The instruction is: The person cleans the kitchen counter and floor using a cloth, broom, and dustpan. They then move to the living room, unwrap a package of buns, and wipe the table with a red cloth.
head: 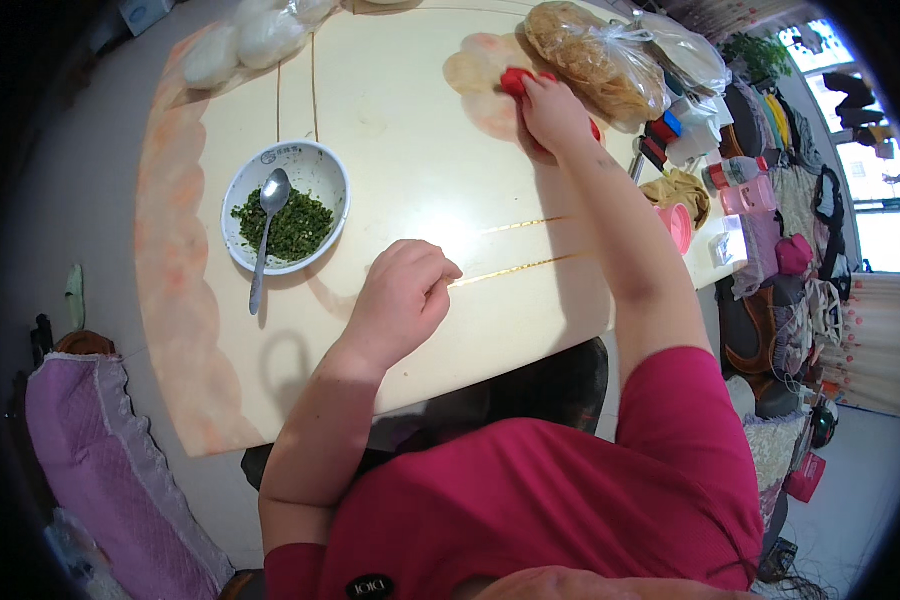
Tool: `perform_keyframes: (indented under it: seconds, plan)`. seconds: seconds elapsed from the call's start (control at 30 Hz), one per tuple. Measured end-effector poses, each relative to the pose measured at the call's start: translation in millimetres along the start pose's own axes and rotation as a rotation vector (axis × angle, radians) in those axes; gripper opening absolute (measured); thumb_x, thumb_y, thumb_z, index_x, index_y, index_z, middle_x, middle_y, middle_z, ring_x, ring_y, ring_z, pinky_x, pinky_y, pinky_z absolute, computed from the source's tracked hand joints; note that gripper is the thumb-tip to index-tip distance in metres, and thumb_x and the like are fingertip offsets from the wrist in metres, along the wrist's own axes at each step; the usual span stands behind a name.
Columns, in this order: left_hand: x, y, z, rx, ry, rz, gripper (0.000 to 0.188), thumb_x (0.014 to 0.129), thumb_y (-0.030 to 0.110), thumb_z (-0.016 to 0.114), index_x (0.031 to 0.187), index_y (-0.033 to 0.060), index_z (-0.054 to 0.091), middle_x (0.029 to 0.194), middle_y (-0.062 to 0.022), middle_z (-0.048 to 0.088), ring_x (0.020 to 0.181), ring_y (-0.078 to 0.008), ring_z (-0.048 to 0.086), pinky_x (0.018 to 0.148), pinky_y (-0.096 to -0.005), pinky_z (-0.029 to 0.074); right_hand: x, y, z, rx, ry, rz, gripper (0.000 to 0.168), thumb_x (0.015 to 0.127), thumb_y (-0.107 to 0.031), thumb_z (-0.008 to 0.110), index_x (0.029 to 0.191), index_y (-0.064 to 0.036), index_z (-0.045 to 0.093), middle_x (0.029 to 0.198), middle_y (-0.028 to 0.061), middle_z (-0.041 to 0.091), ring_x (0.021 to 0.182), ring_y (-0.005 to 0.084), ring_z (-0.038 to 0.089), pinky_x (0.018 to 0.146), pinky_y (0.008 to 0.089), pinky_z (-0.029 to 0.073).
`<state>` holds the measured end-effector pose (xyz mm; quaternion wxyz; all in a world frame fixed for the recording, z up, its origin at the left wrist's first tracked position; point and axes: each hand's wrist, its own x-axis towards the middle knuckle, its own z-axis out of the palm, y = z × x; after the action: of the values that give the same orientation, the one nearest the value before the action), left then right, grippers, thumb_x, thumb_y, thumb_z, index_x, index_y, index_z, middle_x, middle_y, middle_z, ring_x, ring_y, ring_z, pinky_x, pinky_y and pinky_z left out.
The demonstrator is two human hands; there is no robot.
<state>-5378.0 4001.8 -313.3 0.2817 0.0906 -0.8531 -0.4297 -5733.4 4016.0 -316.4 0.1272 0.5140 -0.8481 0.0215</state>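
Far across the table (390,82), my right hand (556,112) presses a red cloth (516,81) onto the tabletop. Only parts of the cloth show around the fingers. My left hand (409,289) rests near the front of the table with its fingers curled in; nothing shows in it, though its palm is hidden. To its left stands a white bowl (337,169) of chopped green herbs or vegetables (300,225). A metal spoon (274,196) leans in this bowl, its handle hanging over the near rim.
Clear plastic bags of brown food (596,60) lie just beyond my right hand. White bags (262,37) lie at the far left. On the right are a pink cup (675,227), a tan cloth (679,196) and bottles (735,172). A chair with a purple cover (105,450) stands at left.
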Motion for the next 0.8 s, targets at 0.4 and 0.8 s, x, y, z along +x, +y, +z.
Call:
perform_keyframes:
  seconds: [0.4, 0.8]
  plan:
    - [-2, 6, 7, 0.053, -0.003, -0.091, 0.01, 0.076, 0.0, 0.059, 0.082, 0.0052, 0.065, 0.082, -0.0068, 0.06, 0.088, -0.0276, 0.057, 0.078, -0.0389, 0.045, -17, 45, 23, 0.097, 0.312, -0.045, 0.023, 0.084, -0.014, 0.057, 0.103, -0.011, 0.07, 0.104, 0.0116, 0.063, 0.099, 0.034, 0.058, 0.086, 0.0415, 0.05]
    - [-4, -1, 0, 0.049, -0.011, -0.028, 0.009, 0.075, -0.002, 0.059, 0.081, 0.0032, 0.063, 0.081, -0.009, 0.06, 0.085, -0.0294, 0.057, 0.076, -0.0389, 0.046, -107, -3, -41, 0.146, 0.061, -0.019, 0.019, 0.086, -0.014, 0.055, 0.097, -0.009, 0.07, 0.099, 0.0134, 0.065, 0.096, 0.0342, 0.061, 0.078, 0.0439, 0.051]
